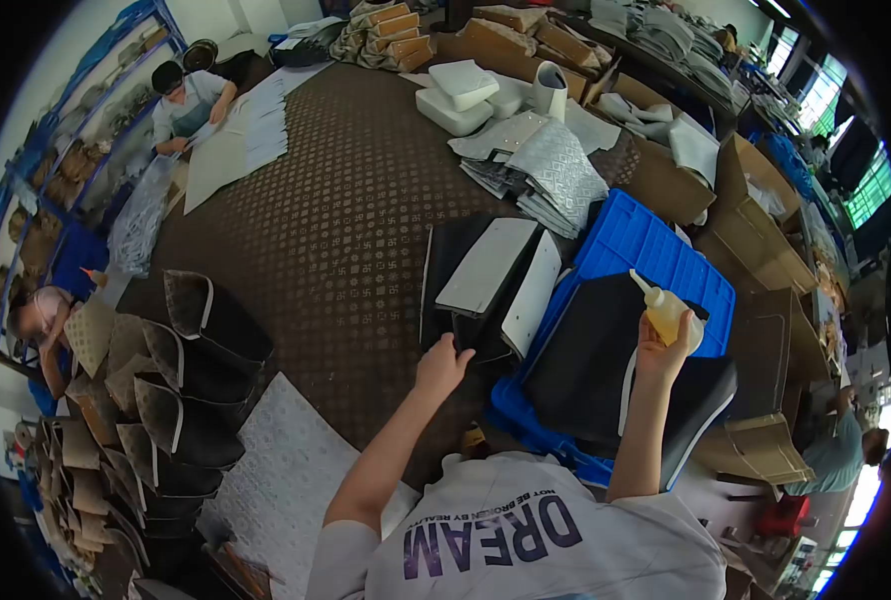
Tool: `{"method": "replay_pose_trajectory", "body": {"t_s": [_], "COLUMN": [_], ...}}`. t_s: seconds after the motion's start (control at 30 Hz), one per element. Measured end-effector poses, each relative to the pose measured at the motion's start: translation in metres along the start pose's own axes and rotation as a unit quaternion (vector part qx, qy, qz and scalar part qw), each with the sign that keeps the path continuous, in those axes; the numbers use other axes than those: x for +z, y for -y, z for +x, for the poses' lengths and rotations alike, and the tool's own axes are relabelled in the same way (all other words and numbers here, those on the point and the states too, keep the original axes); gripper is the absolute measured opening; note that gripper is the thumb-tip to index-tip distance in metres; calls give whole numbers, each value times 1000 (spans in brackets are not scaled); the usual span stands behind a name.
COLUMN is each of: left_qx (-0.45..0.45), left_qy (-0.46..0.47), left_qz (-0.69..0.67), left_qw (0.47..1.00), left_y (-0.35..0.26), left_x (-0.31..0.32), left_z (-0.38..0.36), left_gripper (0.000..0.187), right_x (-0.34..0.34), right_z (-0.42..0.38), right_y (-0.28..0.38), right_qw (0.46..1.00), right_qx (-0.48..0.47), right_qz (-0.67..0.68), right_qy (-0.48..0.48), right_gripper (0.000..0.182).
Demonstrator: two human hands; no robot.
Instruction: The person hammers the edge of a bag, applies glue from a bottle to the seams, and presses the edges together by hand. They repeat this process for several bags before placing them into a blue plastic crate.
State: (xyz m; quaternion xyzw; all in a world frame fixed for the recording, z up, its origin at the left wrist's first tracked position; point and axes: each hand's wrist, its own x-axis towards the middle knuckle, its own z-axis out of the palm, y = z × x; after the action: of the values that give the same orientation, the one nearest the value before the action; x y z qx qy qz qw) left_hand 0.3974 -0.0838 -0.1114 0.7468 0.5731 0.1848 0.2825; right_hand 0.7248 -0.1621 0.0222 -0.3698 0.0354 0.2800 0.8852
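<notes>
A head-worn view looks down on a person in a white printed shirt at a wide desk [346, 200] covered in brown patterned material. The right hand [663, 345], at about four o'clock in the frame, is closed around a small squeeze bottle [669, 312] of yellowish liquid, its white nozzle pointing up and to the left. The bottle hovers over a dark panel [606, 365] lying in a blue plastic crate [646, 250]. The left hand [443, 365], near six o'clock, rests with fingers curled on the near edge of a stack of black and white panels [486, 280] just left of the crate; it seems to press rather than grip.

To work the bottle well, judging from this, the nozzle should tip down close to the dark panel's edge, squeezed lightly, while the left hand keeps the stack steady.

Other people sit at ten and eight o'clock. Folded dark pieces [186, 370] stand at seven o'clock.
</notes>
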Motion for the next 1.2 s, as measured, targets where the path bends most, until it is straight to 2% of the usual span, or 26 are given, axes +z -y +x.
{"method": "replay_pose_trajectory", "body": {"t_s": [0.1, 0.23, 0.3, 0.33, 0.37, 0.43, 0.5, 0.57, 0.6, 0.63, 0.67, 0.7, 0.73, 0.8, 0.83, 0.87, 0.9, 0.93, 0.97, 1.03, 1.13, 1.2], "left_qx": [-37, 52, 67, 28, 29, -26, -37, -107, -213, -247, -279, -305, -400, -402, -389, -407, -428, -423, -413, -324, -279, -332], "left_qy": [22, -159, -265, -261, -264, -253, -312, -389, -390, -446, -483, -501, -484, -488, -523, -497, -440, -434, -425, -488, -527, -535], "left_qz": [72, -86, -132, -165, -190, -223, -250, -273, -149, 12, 173, 330, 216, 71, 4, -174, -463, -534, -602, -631, -715, -695], "left_qw": [996, 982, 953, 951, 945, 941, 916, 873, 883, 860, 812, 740, 748, 772, 758, 747, 640, 589, 535, 509, 365, 347], "left_y": [-17, -34, -53, -59, -46, -16, 47, 94, 117, 138, 163, 175, 165, 208, 219, 232, 201, 170, 152, 163, 207, 217], "left_x": [6, -42, -91, -119, -137, -168, -183, -201, -212, -202, -185, -175, -161, -92, -51, -9, -8, -9, -8, 11, 35, 40], "left_z": [18, 10, -14, -32, -49, -93, -145, -196, -226, -246, -264, -285, -294, -323, -325, -328, -313, -294, -277, -255, -241, -233], "left_gripper": [36, 27, 25, 23, 24, 27, 27, 31, 21, 15, 12, 13, 25, 24, 22, 24, 32, 36, 41, 45, 41, 33], "right_x": [-2, 4, 7, 10, 16, 22, 22, 25, 25, 26, 26, 26, 27, 33, 35, 34, 33, 36, 39, 39, 39, 39], "right_z": [-7, -5, -3, -2, -4, -4, 0, -1, -1, -3, -2, -1, -4, -15, -18, -16, -14, -17, -19, -19, -21, -24], "right_y": [2, -2, -9, -13, -17, -32, -49, -67, -75, -83, -89, -96, -101, -108, -113, -114, -114, -114, -113, -114, -114, -112], "right_qw": [999, 999, 998, 997, 997, 996, 992, 988, 986, 984, 979, 974, 970, 968, 970, 965, 960, 959, 958, 958, 954, 953], "right_qx": [35, 49, 55, 60, 61, 76, 108, 131, 143, 146, 164, 183, 187, 182, 175, 184, 191, 190, 194, 189, 192, 190], "right_qz": [-7, -13, -10, -8, -16, -27, -31, -35, -40, -55, -57, -58, -75, -105, -103, -107, -109, -111, -116, -121, -120, -127], "right_qy": [9, 7, 32, 47, 36, 37, 62, 76, 78, 90, 105, 121, 134, 138, 131, 154, 175, 176, 176, 180, 197, 201], "right_gripper": [50, 51, 54, 55, 55, 57, 59, 58, 58, 57, 57, 57, 57, 58, 58, 58, 57, 59, 60, 64, 65, 65]}}
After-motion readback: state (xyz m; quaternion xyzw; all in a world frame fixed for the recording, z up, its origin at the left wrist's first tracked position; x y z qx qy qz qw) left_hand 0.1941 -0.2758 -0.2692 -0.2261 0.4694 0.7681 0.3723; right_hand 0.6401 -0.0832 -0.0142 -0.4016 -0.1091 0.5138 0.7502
